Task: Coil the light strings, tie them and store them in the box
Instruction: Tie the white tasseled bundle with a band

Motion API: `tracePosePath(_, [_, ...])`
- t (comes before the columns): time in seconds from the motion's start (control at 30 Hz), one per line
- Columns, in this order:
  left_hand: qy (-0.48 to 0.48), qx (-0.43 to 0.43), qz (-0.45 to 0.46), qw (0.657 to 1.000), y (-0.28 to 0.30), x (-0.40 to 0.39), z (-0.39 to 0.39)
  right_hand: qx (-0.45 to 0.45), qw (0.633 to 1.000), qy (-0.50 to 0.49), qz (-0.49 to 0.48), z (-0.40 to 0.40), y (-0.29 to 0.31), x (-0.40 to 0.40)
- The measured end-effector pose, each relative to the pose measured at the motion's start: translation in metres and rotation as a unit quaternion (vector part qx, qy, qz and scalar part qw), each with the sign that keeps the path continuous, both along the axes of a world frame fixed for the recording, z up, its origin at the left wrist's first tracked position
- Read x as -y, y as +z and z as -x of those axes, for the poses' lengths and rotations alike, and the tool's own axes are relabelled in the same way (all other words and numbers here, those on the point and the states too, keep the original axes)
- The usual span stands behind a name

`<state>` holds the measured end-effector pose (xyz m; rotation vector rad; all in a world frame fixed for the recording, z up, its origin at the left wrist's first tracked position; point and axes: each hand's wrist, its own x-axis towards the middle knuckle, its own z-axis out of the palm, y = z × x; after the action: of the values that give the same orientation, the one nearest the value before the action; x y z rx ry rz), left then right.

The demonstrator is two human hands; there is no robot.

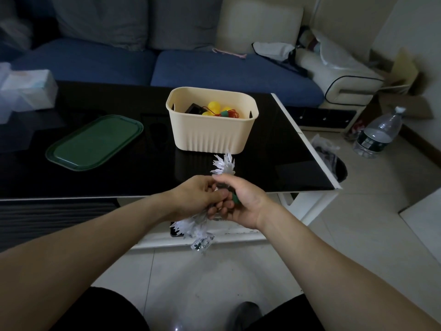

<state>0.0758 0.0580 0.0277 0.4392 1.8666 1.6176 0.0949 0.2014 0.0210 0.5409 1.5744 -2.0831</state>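
White spiky light string (223, 164) is bundled between both hands at the black worktop's (274, 151) near edge: left hand (198, 195) and right hand (241, 201) both grip it. Beyond stands the cream box (210, 133), holding yellow bulbs (214, 107); a green lid (95, 142) lies to its left.

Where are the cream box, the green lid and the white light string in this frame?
cream box (212, 137): head view, on its ribbed front wall.
green lid (94, 142): head view, on its flat top.
white light string (223, 163): head view, on the spiky bunch above the hands.
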Motion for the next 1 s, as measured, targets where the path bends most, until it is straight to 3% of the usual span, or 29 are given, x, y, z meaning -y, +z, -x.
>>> tracePosePath(0.2, [0.02,-0.005,0.062,0.998,-0.002,-0.002,0.0,-0.016,0.999,0.023,-0.046,-0.001,0.002,-0.005])
tracePosePath(0.53, [0.065,0.083,0.027,0.994,-0.003,-0.009,0.001,-0.035,0.992,0.047,-0.113,-0.002,0.005,-0.007])
tracePosePath(1.0, [0.067,0.028,0.038,0.997,-0.002,-0.011,0.002,-0.076,0.984,0.013,-0.161,-0.002,-0.002,-0.019])
